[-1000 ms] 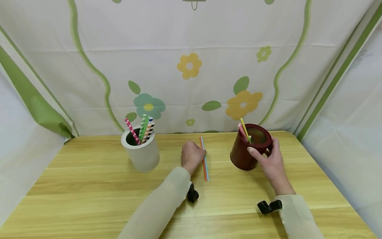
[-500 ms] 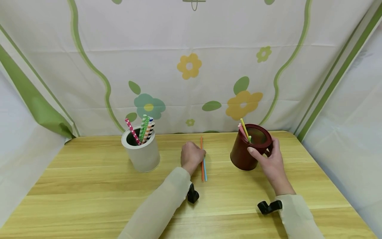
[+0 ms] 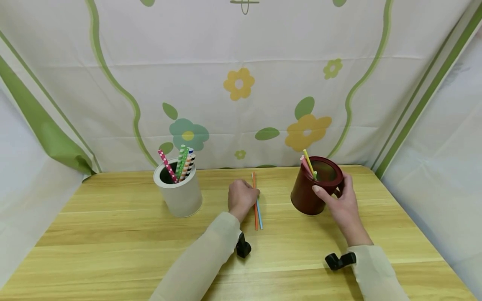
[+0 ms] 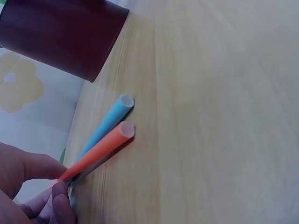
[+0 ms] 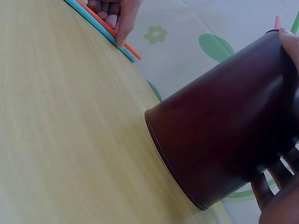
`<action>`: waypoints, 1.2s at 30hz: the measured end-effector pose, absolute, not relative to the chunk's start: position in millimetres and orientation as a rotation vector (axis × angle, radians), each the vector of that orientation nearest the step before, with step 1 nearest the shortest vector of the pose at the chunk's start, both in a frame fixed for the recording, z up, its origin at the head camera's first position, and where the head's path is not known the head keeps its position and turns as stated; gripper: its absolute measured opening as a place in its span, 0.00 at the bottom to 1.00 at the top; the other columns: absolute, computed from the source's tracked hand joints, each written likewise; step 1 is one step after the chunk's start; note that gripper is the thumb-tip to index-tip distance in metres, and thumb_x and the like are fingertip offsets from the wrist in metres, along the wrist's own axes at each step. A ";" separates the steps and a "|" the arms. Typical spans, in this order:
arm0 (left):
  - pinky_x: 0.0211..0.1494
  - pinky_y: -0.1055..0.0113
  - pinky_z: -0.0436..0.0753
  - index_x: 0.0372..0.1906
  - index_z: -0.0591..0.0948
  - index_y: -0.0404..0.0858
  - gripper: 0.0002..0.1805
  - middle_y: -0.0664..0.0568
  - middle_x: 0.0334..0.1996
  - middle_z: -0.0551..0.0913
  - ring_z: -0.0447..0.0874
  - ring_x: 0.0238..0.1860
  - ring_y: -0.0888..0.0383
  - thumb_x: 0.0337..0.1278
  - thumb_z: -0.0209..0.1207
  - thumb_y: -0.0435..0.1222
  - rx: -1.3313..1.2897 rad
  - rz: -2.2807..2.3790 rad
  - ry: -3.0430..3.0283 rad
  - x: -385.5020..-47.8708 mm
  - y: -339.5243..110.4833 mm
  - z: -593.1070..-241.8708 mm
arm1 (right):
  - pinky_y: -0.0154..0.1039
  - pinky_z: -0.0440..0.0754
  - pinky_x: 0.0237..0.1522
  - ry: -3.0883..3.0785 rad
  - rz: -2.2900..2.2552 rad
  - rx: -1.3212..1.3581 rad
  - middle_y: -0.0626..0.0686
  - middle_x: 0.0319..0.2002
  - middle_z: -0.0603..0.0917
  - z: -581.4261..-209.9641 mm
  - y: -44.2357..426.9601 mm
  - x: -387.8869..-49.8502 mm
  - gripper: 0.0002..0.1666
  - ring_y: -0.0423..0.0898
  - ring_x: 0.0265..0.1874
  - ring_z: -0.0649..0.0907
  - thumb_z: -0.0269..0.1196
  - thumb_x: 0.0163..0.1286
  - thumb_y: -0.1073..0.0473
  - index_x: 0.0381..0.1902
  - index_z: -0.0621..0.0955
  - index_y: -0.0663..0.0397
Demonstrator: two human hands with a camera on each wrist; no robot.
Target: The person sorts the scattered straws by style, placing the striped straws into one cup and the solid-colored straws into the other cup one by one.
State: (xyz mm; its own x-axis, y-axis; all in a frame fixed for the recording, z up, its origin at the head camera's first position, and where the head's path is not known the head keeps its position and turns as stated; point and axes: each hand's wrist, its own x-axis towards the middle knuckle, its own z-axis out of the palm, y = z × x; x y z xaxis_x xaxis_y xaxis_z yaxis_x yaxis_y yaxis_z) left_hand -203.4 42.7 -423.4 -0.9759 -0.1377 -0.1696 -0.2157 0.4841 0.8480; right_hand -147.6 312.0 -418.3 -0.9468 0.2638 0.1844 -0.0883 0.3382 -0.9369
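Observation:
An orange straw (image 4: pixel 100 151) and a light blue straw (image 4: pixel 107 121) lie crossed at a narrow angle on the table, between two containers. My left hand (image 3: pixel 242 195) pinches the orange straw between thumb and fingers, and the blue one runs right beneath it. In the head view this hand hides the middle of both straws. My right hand (image 3: pixel 343 209) grips the dark red mug (image 3: pixel 306 194) at its handle side, thumb near the rim and fingers behind. The mug stands upright, with a yellow straw (image 3: pixel 308 162) and a pink straw (image 3: pixel 306 165) sticking out.
To the left stands a white can (image 3: pixel 180 198) with several patterned paper straws (image 3: pixel 183 163) in it. Behind the wooden table (image 3: pixel 113 242) hangs a flowered curtain (image 3: pixel 188 83).
The orange straw has shifted and turned slightly, so it now crosses the blue one, where before both lay side by side. My right hand and the mug have stayed in place.

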 end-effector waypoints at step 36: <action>0.28 0.68 0.84 0.39 0.86 0.33 0.05 0.46 0.28 0.89 0.85 0.23 0.57 0.66 0.69 0.31 -0.300 1.961 2.202 -199.8 10.8 -406.3 | 0.34 0.71 0.65 -2.291 1.647 -0.156 0.33 0.64 0.73 -419.9 312.2 -149.2 0.40 0.36 0.66 0.72 0.73 0.73 0.54 0.75 0.66 0.40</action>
State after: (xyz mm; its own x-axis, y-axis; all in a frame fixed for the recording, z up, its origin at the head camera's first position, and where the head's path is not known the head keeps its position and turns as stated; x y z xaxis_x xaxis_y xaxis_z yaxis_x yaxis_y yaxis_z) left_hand -199.8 10.8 -406.3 -0.9639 -0.0319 -0.2643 -0.2662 0.1110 0.9575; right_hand -149.2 312.2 -419.9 -0.9446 0.2684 0.1887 -0.0934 0.3313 -0.9389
